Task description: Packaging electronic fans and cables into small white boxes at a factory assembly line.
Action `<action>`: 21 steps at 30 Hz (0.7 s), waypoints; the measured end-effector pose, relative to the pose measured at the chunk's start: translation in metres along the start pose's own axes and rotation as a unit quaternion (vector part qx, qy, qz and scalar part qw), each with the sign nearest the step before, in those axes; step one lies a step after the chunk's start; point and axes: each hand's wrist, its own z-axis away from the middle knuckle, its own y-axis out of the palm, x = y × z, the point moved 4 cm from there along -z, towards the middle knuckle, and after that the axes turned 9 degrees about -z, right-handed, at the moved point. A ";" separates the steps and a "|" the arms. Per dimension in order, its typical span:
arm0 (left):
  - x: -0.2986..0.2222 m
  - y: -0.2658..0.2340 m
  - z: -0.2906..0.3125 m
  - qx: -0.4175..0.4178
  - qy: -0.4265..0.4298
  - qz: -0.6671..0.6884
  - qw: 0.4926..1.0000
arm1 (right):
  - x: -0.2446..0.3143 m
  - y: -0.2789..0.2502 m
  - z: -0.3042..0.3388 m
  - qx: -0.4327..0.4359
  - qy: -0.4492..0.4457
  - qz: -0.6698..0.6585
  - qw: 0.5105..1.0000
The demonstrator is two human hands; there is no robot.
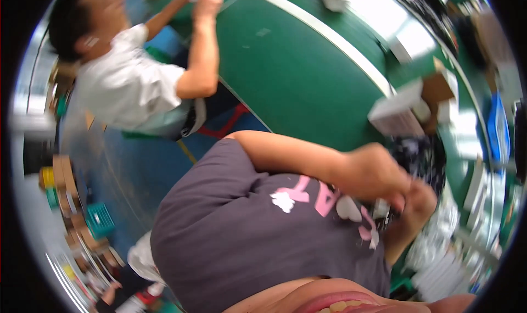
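Head view, shirt (230, 241) (printed), near both hands (373, 171)

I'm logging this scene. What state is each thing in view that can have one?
Left hand: wrist bent, grip too blurred to tell.
Right hand: close to the left, grip too blurred.
White carton: open.
Clear plastic: crumpled.
Grey shirt: worn, creased.
Co-worker's hand: raised.

Both hands (372, 171) meet, blurred, in front of a dark grey shirt (230, 230)
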 end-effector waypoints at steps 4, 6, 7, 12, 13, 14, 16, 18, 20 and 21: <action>0.017 -0.016 0.004 0.002 -0.149 0.183 0.972 | 0.016 0.030 -0.048 0.022 -0.053 -0.001 0.998; 0.025 -0.020 0.008 0.028 -0.198 0.247 0.948 | 0.011 0.027 -0.060 0.059 -0.091 -0.020 0.994; 0.030 -0.023 0.006 0.053 -0.219 0.290 0.930 | 0.010 0.026 -0.062 0.060 -0.098 -0.017 0.993; 0.061 -0.068 -0.039 -0.147 -0.157 0.054 0.975 | 0.019 0.008 -0.099 -0.083 -0.120 -0.117 0.982; 0.071 -0.078 -0.052 -0.134 -0.185 0.001 0.973 | 0.018 0.000 -0.108 -0.088 -0.121 -0.114 0.982; 0.093 -0.077 -0.076 -0.079 -0.256 -0.028 0.963 | 0.015 -0.008 -0.117 -0.078 -0.119 -0.096 0.985; 0.106 -0.073 -0.095 -0.023 -0.321 -0.057 0.945 | 0.010 -0.018 -0.128 -0.067 -0.118 -0.076 0.988; 0.120 -0.067 -0.110 0.020 -0.312 -0.054 0.948 | -0.009 -0.026 -0.133 -0.075 -0.099 -0.105 0.987; 0.129 -0.060 -0.123 0.061 -0.302 -0.051 0.950 | -0.022 -0.029 -0.136 -0.080 -0.080 -0.134 0.984; 0.132 -0.057 -0.125 0.083 -0.299 -0.050 0.949 | -0.024 -0.026 -0.137 -0.082 -0.081 -0.133 0.984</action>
